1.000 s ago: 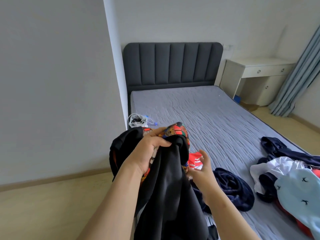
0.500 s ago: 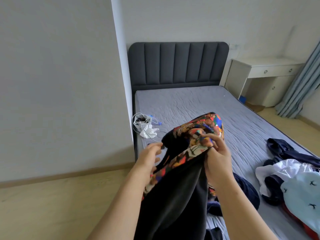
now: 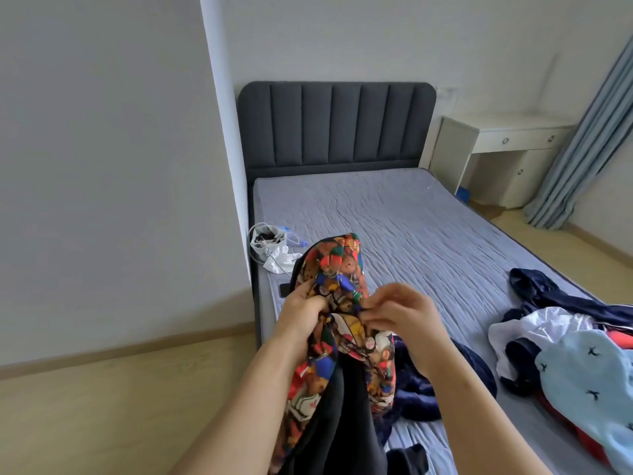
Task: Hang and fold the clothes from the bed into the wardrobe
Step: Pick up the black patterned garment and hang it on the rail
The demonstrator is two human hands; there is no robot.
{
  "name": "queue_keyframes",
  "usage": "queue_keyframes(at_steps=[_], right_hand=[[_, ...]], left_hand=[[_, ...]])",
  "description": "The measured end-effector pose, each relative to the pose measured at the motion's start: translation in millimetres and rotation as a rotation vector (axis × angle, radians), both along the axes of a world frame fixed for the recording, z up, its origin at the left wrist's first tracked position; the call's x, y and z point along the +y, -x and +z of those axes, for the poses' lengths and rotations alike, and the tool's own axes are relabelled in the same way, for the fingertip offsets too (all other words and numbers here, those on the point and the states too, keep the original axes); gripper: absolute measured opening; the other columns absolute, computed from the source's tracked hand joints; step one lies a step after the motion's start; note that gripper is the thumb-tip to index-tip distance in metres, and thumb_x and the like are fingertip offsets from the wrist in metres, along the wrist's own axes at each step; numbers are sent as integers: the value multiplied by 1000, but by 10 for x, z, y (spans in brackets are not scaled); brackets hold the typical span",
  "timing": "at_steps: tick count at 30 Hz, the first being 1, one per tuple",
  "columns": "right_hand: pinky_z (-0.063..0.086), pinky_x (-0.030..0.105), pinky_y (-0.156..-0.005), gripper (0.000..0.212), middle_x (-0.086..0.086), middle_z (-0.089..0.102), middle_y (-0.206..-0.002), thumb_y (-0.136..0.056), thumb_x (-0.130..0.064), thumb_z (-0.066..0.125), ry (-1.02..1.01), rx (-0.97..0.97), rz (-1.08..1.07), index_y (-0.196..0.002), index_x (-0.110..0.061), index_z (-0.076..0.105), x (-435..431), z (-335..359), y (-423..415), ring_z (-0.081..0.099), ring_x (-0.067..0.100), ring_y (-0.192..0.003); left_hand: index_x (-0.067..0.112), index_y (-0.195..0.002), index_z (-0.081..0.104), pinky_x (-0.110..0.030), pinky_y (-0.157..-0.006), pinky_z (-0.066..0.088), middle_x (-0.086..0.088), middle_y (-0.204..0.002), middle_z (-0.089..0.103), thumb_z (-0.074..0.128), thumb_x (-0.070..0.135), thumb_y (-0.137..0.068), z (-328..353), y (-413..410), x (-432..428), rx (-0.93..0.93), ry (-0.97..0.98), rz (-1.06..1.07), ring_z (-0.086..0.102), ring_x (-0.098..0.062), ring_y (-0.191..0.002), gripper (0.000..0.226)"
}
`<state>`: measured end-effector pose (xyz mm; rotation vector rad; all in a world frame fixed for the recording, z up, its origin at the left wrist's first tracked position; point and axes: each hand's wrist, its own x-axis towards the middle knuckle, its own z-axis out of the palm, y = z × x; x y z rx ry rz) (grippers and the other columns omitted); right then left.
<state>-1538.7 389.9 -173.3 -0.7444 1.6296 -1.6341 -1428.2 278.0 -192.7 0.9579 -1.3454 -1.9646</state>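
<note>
The bed (image 3: 411,214) lies open toward its head; clothes (image 3: 579,368) crowd its near right edge. Over its near left edge, my left hand (image 3: 299,315) and right hand (image 3: 402,318) pinch a black jacket (image 3: 339,265), its bright bear-print lining showing.

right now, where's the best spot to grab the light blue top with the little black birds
Probably its rounded left edge, from above, on the side facing the middle of the bed. The light blue top lies uppermost on the pile, overlapping the white garment, so that edge looks free. The left hand and right hand hold the patterned jacket.
</note>
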Motion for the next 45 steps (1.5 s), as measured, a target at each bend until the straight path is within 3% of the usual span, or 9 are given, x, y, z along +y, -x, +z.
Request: queue_keyframes(at_steps=[6,11,15,18,23,27,32,38,45], right_hand=[[44,18,-68,39,-6,56,-118,-90,-31,55,-56,-132,-40,-127,-27,44,-21,-63,128,58,6,-98],[56,41,-78,27,13,71,-103,-83,-12,62,90,-275,152,-107,-22,67,-64,-161,-4,69,30,-91],[53,30,-67,34,2,72,-78,-85,1,56,22,-65,206,-78,-27,74,-104,-54,-115,68,20,-71],[48,18,-70,38,-16,66,-67,-78,5,62,-158,208,498,-70,-31,70,-155,-58,-324,61,3,-69],[47,16,-54,24,-5,64,-65,-81,-2,59,-335,-57,689,-81,-22,71,15,-183,-295,58,6,-55],[44,15,-54,28,4,65,-69,-82,11,47,-346,31,179,-78,-12,63,-62,-424,-173,60,10,-57],[38,36,-101,75,0,43,-127,-72,10,64,-270,440,65,-135,-25,41,-194,-519,-85,44,18,-118],[49,20,-78,32,-3,67,-89,-80,7,63,-83,286,203,-87,-24,62,-213,-406,-293,61,13,-87],[54,25,-65,18,-4,65,-82,-89,-10,59,206,386,-20,-89,-28,60,-346,371,-182,63,10,-76]], left_hand=[[12,-70,75,-22,-57,55,-8,-68,70,32,-24,-69,126,-133,-93,133,20,-198,67,-19,-61,56],[12,-77,74,-22,-60,55,-9,-71,69,35,-15,-77,24,-173,-74,69,-84,-250,65,-23,-65,48],[7,-103,69,-33,-85,53,-14,-104,67,40,52,-90,-100,-262,-50,125,-382,-430,65,-27,-99,56],[5,-92,66,-33,-75,49,-16,-85,65,47,59,-84,-207,-269,-46,97,-525,-284,63,-26,-79,58],[5,-91,60,-19,-53,42,-11,-58,57,50,-2,-78,-235,-329,-110,-304,-191,-12,53,-22,-51,18],[27,-60,72,-18,-53,36,4,-52,52,43,7,-49,19,-332,-109,-255,133,-51,45,-13,-56,36],[21,-47,56,-10,-45,28,15,-46,38,38,8,-53,338,-433,-78,-161,415,-254,32,-1,-45,24],[23,-45,62,-9,-52,33,15,-45,49,37,4,-56,711,-561,-101,-8,547,-122,43,3,-47,33],[30,-77,53,-21,-56,37,12,-72,55,50,8,-84,862,-756,-438,-466,874,355,53,-11,-71,23]])
